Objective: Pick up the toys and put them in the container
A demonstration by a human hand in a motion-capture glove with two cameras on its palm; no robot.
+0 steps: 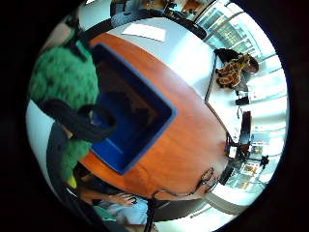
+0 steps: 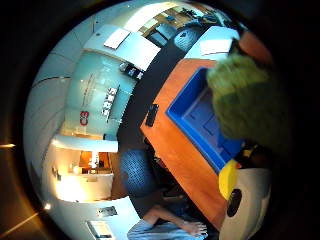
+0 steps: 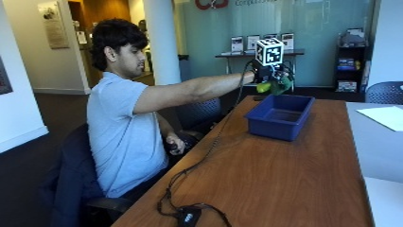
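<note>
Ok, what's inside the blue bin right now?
The blue bin looks empty where its floor shows. The green plush toy in the gloved right hand hangs over one end, hiding part of the floor in both palm views.

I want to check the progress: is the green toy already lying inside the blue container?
No, the gloved right hand holds the green toy in the air above the blue container.
</note>
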